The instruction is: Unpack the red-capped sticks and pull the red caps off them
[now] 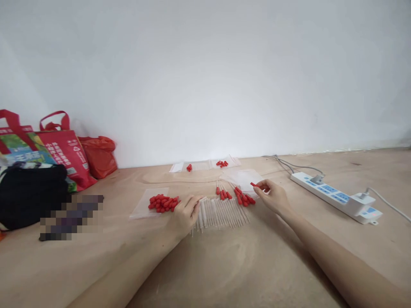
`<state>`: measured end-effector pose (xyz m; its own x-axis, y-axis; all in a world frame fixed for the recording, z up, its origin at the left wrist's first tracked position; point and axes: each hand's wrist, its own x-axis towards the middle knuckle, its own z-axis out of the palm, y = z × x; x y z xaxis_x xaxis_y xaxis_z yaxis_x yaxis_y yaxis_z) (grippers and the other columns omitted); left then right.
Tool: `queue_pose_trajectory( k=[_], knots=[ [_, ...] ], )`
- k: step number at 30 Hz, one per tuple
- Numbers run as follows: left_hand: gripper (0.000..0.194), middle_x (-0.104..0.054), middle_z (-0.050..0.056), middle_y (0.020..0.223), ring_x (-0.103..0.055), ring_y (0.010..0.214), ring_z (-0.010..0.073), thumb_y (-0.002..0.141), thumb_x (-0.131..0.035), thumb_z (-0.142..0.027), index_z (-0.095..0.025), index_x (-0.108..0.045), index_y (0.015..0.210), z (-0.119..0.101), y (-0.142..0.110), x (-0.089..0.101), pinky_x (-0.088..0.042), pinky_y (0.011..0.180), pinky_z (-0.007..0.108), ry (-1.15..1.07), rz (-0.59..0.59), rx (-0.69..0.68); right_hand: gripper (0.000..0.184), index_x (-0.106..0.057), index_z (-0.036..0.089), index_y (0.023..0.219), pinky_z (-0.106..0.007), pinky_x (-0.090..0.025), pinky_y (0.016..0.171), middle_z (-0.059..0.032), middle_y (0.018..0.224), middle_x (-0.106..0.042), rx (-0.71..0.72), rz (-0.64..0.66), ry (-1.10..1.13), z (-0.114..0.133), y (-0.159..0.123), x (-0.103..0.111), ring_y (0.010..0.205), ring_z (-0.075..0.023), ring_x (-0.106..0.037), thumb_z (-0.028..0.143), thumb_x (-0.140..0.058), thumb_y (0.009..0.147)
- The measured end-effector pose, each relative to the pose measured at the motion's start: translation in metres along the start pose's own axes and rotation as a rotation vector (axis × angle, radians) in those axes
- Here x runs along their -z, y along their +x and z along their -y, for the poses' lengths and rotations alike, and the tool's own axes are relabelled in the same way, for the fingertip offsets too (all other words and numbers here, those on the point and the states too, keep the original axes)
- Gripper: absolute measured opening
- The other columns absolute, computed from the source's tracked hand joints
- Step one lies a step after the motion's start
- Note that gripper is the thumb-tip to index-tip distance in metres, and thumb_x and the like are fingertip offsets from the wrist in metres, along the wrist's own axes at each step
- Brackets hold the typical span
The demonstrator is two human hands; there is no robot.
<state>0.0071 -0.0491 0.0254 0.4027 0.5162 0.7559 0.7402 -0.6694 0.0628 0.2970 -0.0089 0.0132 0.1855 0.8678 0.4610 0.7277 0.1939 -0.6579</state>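
Observation:
Many thin clear glass dropper tubes [221, 214] lie side by side in a row on the table. My left hand [185, 214] is at the row's left end, its fingers closed on a glass tube whose tip just shows past them. Between thumb and fingers of my right hand [272, 196] is a red rubber bulb [254, 184], held above the table. Just left of that hand lie several droppers with red bulbs [244, 197] fitted on their tubes. A pile of loose red bulbs [163, 202] rests on a clear plastic bag [141, 208] beside my left hand.
Farther back, plastic bags [202, 165] hold more tubes and red bulbs. Another clear bag [247, 177] lies behind the droppers. At right is a white power strip [334, 196] with plugs and cables. Red shopping bags [64, 154] and a black bag [32, 192] stand left.

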Motion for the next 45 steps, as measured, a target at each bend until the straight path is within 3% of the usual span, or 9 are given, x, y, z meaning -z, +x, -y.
queue_pose_trajectory(
  k=[7,11,17,26,33,39,45],
  knots=[
    [0.016,-0.062,0.003,0.075,-0.059,0.072,0.0141,0.081,-0.04,-0.012,-0.017,-0.054,0.088,-0.004,0.0,-0.019,-0.048,0.066,0.025,-0.006,0.079,-0.171,0.024,-0.064,0.022,0.067,-0.026,-0.032,0.056,-0.0006,0.062,-0.064,-0.095,0.125,-0.087,0.003,-0.003,-0.002,0.06,-0.0159,-0.056,0.041,-0.05,0.069],
    [0.014,-0.063,0.005,0.078,-0.059,0.074,0.0152,0.078,-0.047,-0.016,-0.016,-0.055,0.089,-0.007,-0.005,-0.017,-0.049,0.066,0.026,-0.081,0.134,-0.152,0.029,-0.066,0.022,0.065,-0.027,-0.033,0.06,-0.0025,0.064,-0.066,-0.072,0.181,-0.127,0.003,-0.004,-0.006,0.065,-0.0173,-0.058,0.044,-0.048,0.07],
    [0.028,-0.064,0.006,0.086,-0.058,0.079,0.0172,0.072,-0.056,-0.025,-0.015,-0.055,0.098,-0.013,-0.006,-0.007,-0.048,0.073,0.03,-0.172,0.245,-0.106,0.033,-0.068,0.026,0.066,-0.03,-0.031,0.07,-0.0005,0.071,-0.067,-0.135,0.272,-0.221,0.007,-0.001,-0.002,0.076,-0.0203,-0.059,0.045,-0.042,0.075],
    [0.013,-0.06,0.005,0.078,-0.053,0.078,0.015,0.079,-0.048,-0.018,-0.016,-0.057,0.089,0.0,-0.023,0.015,-0.045,0.073,0.029,-0.113,0.066,-0.031,0.025,-0.067,0.025,0.075,-0.033,-0.028,0.075,-0.0009,0.077,-0.067,-0.11,0.166,-0.249,0.01,-0.003,-0.001,0.08,-0.0195,-0.057,0.037,-0.044,0.076],
    [0.011,-0.059,0.003,0.072,-0.051,0.072,0.015,0.079,-0.048,-0.017,-0.017,-0.058,0.081,0.003,-0.023,0.014,-0.042,0.069,0.031,-0.098,0.072,-0.036,0.03,-0.067,0.023,0.073,-0.038,-0.025,0.075,-0.0058,0.081,-0.064,0.135,0.292,-0.398,0.059,-0.001,-0.028,0.086,-0.0228,-0.051,0.042,-0.044,0.076],
    [0.012,-0.058,0.003,0.069,-0.05,0.07,0.0143,0.079,-0.047,-0.015,-0.017,-0.059,0.078,0.0,-0.021,0.017,-0.042,0.066,0.029,-0.127,0.109,-0.04,0.028,-0.066,0.017,0.07,-0.041,-0.025,0.074,-0.0116,0.086,-0.063,0.138,0.382,-0.582,0.074,0.003,-0.054,0.089,-0.026,-0.049,0.033,-0.045,0.076],
    [0.012,-0.059,0.002,0.069,-0.05,0.071,0.0144,0.079,-0.047,-0.015,-0.018,-0.058,0.079,0.001,-0.022,0.018,-0.042,0.067,0.029,-0.122,0.112,-0.058,0.027,-0.064,0.017,0.068,-0.039,-0.025,0.072,-0.0105,0.081,-0.064,0.067,0.305,-0.514,0.077,0.004,-0.039,0.086,-0.0251,-0.052,0.033,-0.043,0.077]
  ],
)
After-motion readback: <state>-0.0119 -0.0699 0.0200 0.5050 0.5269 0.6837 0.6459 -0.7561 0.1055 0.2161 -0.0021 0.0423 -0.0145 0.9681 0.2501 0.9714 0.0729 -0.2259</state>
